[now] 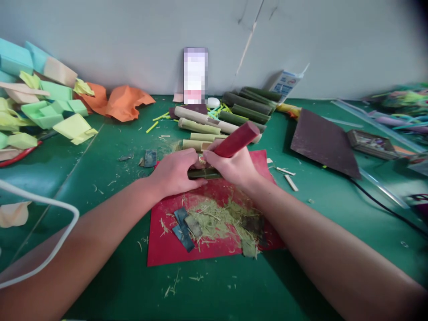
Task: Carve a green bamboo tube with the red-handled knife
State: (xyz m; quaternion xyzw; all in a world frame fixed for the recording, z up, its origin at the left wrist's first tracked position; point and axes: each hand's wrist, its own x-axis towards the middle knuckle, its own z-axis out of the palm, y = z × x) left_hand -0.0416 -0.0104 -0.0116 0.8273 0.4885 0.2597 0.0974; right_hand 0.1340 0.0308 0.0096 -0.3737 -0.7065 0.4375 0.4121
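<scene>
My left hand (175, 173) is closed around a dark green bamboo piece (204, 173), which lies across in front of me. In my right hand (239, 168) is a tool with a thick red handle (236, 141); its working end is hidden at the bamboo between both hands. Beneath them a red sheet (167, 249) covers part of the table. Pale green shavings (214, 218) are heaped on it, along with some dark sandpaper-like pieces (183, 231). Just beyond my hands lie several bamboo lengths (200, 126), some scraped pale and others dark green (250, 108).
Folded coloured papers (43, 102) and crumpled orange paper (125, 103) lie at the left. A phone (195, 76) leans against the wall. On the right are a dark brown board (324, 142), a small box (372, 143) and a black cable (384, 203). A white cord (72, 209) loops at the near left.
</scene>
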